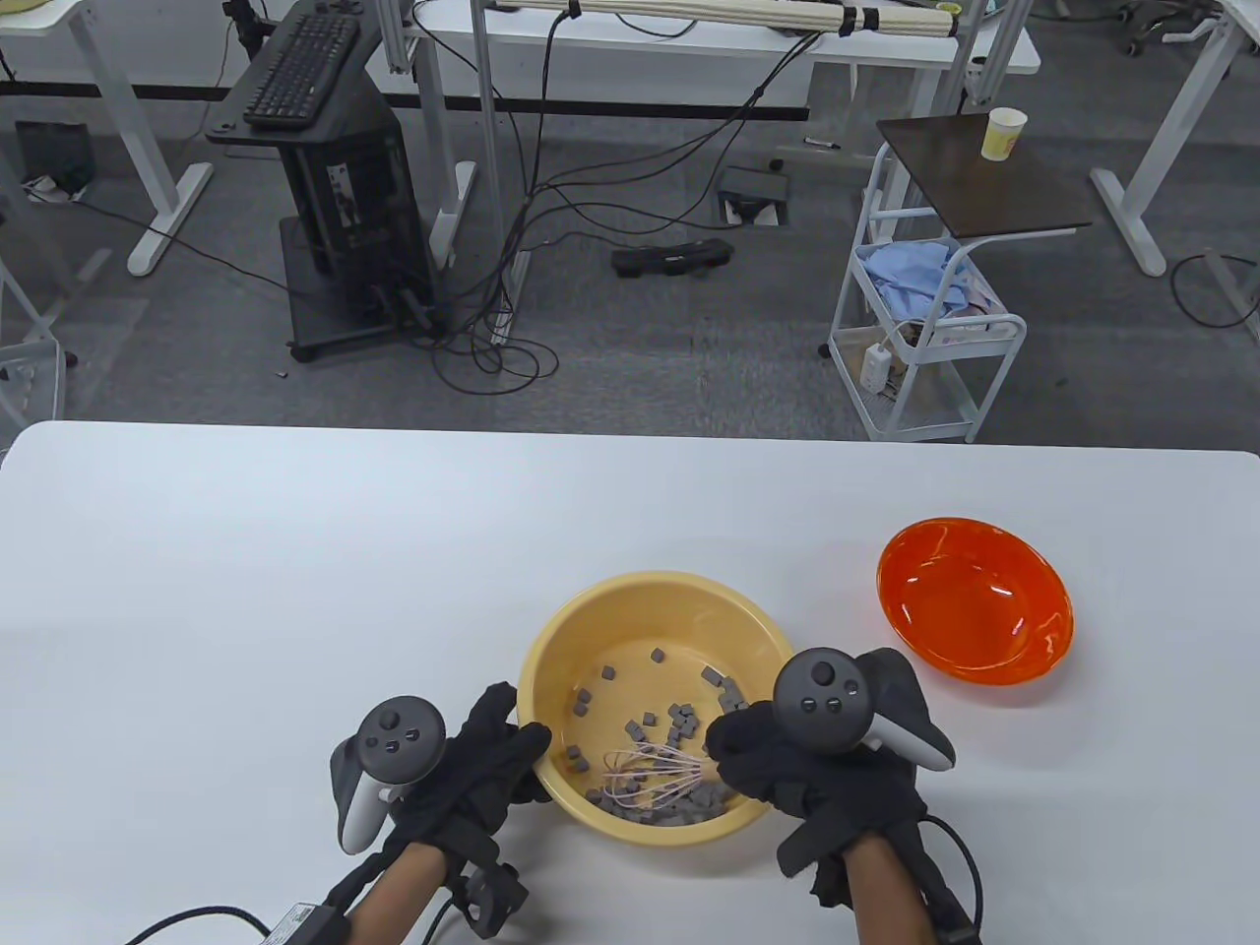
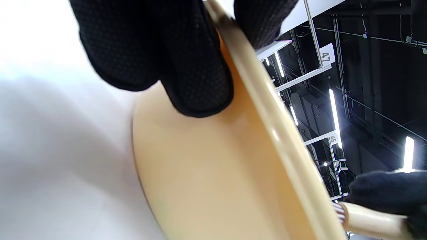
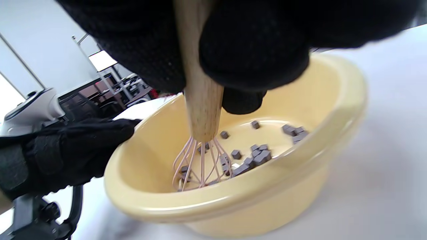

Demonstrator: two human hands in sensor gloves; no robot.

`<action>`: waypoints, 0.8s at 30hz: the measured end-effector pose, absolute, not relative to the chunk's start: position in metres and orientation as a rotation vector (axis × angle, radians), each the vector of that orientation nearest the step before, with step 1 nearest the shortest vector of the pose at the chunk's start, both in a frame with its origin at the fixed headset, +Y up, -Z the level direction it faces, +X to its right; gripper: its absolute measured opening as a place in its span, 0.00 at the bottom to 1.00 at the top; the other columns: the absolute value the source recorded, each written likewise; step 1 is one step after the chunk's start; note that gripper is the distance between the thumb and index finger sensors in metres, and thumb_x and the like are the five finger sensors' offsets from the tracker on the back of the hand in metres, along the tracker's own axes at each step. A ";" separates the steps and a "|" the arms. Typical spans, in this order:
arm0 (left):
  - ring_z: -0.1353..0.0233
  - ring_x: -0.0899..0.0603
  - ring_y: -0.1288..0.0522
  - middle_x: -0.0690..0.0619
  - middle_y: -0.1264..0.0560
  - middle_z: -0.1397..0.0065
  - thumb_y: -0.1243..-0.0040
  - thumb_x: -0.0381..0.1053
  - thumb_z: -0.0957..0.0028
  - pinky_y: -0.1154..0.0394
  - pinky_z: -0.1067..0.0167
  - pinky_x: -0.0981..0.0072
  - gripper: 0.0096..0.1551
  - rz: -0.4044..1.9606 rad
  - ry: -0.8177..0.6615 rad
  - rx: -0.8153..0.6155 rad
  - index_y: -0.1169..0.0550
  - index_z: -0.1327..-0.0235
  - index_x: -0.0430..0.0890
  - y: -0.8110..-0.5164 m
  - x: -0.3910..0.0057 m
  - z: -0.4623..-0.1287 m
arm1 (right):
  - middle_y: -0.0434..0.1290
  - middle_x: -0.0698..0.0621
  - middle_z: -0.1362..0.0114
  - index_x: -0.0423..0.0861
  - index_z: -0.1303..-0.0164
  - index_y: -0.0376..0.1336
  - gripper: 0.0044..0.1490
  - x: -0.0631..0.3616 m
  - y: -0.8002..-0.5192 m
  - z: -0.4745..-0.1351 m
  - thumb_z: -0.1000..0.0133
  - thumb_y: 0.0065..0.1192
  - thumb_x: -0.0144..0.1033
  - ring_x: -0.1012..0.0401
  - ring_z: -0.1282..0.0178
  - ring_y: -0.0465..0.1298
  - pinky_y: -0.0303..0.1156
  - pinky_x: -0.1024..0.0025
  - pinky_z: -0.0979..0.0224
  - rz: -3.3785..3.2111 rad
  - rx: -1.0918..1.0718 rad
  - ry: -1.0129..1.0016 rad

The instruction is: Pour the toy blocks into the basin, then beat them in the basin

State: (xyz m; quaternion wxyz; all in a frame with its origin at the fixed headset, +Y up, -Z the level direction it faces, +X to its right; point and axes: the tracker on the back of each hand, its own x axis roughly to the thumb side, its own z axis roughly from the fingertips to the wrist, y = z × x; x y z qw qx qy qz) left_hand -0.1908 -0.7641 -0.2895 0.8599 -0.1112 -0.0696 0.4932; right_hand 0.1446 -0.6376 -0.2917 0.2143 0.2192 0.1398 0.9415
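Observation:
A yellow basin (image 1: pixel 571 630) stands on the white table near its front edge, with several small grey toy blocks (image 1: pixel 679 724) scattered inside. My left hand (image 1: pixel 492 753) grips the basin's left rim (image 2: pixel 260 100), thumb over the edge and fingers on the outer wall. My right hand (image 1: pixel 778 763) holds a whisk by its wooden handle (image 3: pixel 201 100). The pink wire loops of the whisk (image 1: pixel 650 773) reach down among the blocks (image 3: pixel 257 155) at the basin's near side (image 3: pixel 233 196).
An orange bowl (image 1: pixel 975 600) sits on the table to the right of the basin, holding nothing. Beyond the far table edge are a floor with cables, a computer stand and a white cart.

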 end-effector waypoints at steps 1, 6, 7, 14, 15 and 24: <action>0.49 0.54 0.11 0.36 0.22 0.37 0.46 0.49 0.28 0.15 0.46 0.56 0.44 1.036 -0.146 -0.233 0.48 0.20 0.19 -0.764 -0.191 -0.289 | 0.79 0.26 0.34 0.32 0.32 0.75 0.24 0.149 -0.636 -0.292 0.34 0.74 0.30 0.49 0.68 0.81 0.79 0.56 0.64 2.620 0.585 0.377; 0.49 0.54 0.11 0.36 0.23 0.37 0.46 0.49 0.28 0.15 0.46 0.55 0.44 1.035 -0.144 -0.229 0.48 0.20 0.19 -0.764 -0.191 -0.289 | 0.81 0.27 0.35 0.33 0.35 0.78 0.23 0.170 -0.629 -0.291 0.35 0.75 0.30 0.48 0.68 0.81 0.80 0.54 0.64 2.691 0.430 0.316; 0.49 0.54 0.11 0.36 0.23 0.37 0.46 0.49 0.28 0.15 0.46 0.55 0.44 1.037 -0.145 -0.229 0.48 0.20 0.19 -0.764 -0.191 -0.289 | 0.81 0.26 0.35 0.33 0.35 0.78 0.23 0.173 -0.628 -0.290 0.35 0.76 0.30 0.48 0.68 0.81 0.80 0.54 0.64 2.704 0.401 0.300; 0.48 0.52 0.12 0.36 0.23 0.36 0.46 0.49 0.28 0.16 0.45 0.53 0.44 1.031 -0.150 -0.226 0.48 0.19 0.20 -0.764 -0.191 -0.289 | 0.76 0.26 0.30 0.33 0.30 0.73 0.23 0.171 -0.628 -0.290 0.31 0.72 0.30 0.46 0.63 0.79 0.78 0.53 0.59 2.820 0.277 0.240; 0.47 0.52 0.12 0.36 0.24 0.35 0.46 0.49 0.27 0.16 0.45 0.52 0.45 1.029 -0.153 -0.224 0.49 0.19 0.20 -0.764 -0.190 -0.289 | 0.74 0.26 0.29 0.33 0.28 0.71 0.24 0.168 -0.629 -0.291 0.30 0.70 0.30 0.46 0.61 0.79 0.77 0.53 0.57 2.837 0.270 0.233; 0.42 0.47 0.14 0.33 0.27 0.32 0.47 0.48 0.27 0.19 0.41 0.45 0.45 1.012 -0.179 -0.210 0.52 0.16 0.24 -0.765 -0.190 -0.288 | 0.68 0.27 0.25 0.33 0.22 0.64 0.27 0.145 -0.649 -0.297 0.26 0.64 0.33 0.47 0.55 0.77 0.75 0.54 0.52 2.903 0.259 0.134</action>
